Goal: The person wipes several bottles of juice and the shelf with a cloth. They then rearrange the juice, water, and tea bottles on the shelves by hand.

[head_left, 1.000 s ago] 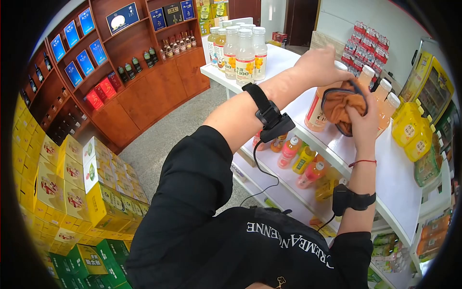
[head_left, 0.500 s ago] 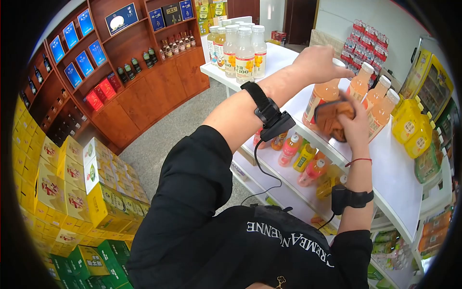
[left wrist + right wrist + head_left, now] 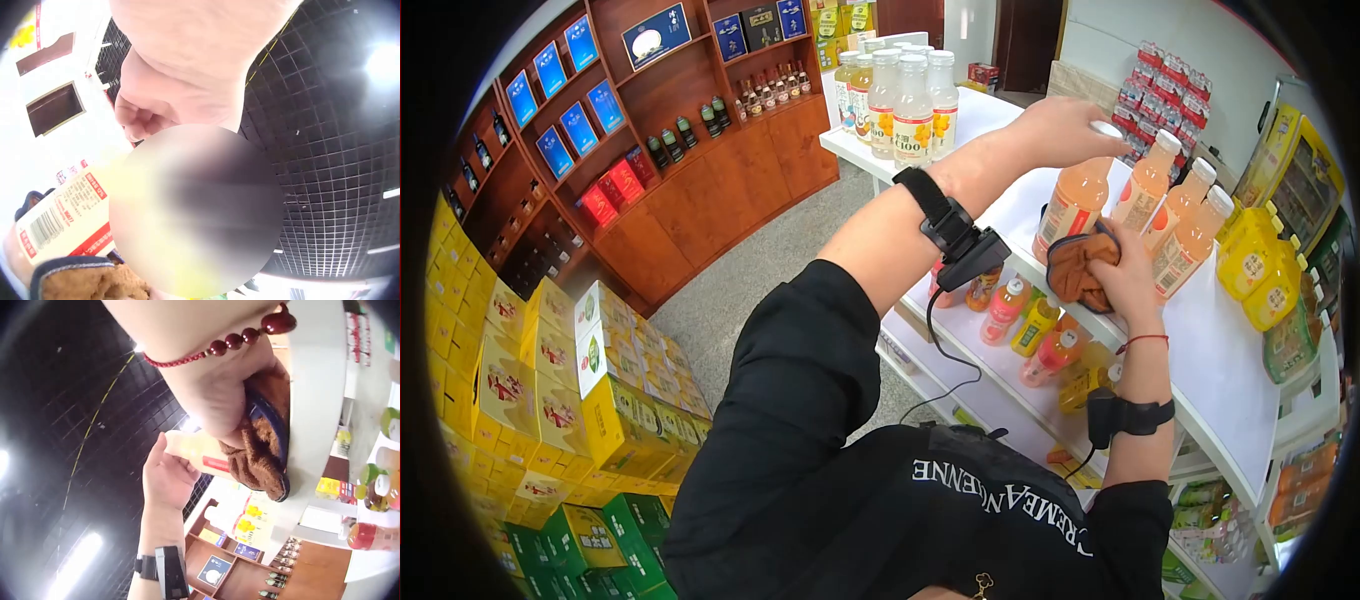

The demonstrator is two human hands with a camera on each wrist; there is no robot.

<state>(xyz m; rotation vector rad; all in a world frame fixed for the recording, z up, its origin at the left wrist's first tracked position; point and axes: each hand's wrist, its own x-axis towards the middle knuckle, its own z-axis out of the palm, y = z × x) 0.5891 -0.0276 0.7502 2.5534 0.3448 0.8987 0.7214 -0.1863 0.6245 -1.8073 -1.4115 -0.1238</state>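
Observation:
My left hand (image 3: 1055, 135) grips a peach-coloured drink bottle (image 3: 1084, 188) at its white-capped top, with fingers curled there in the right wrist view. This bottle stands near the front edge of the white shelf top. My right hand (image 3: 1128, 275) holds a bunched brown cloth (image 3: 1080, 268) with dark edging against the bottle's lower side, and the cloth covers part of the label. A barcode on the label (image 3: 69, 212) shows in the left wrist view. Beside my right hand stand several similar peach-coloured bottles (image 3: 1188, 255) with white caps.
Pale drink bottles (image 3: 913, 115) are grouped at the shelf top's left end. Lower shelves hold pink and yellow bottles (image 3: 1032, 330). Yellow jugs (image 3: 1245, 262) stand to the right. Stacked yellow cartons (image 3: 550, 370) fill the left side, and a wooden display cabinet (image 3: 670, 170) lines the wall.
The cloth in my right hand has moved down and left along the bottle, uncovering its upper body and the neighbouring bottles. My left hand stays at the bottle's top.

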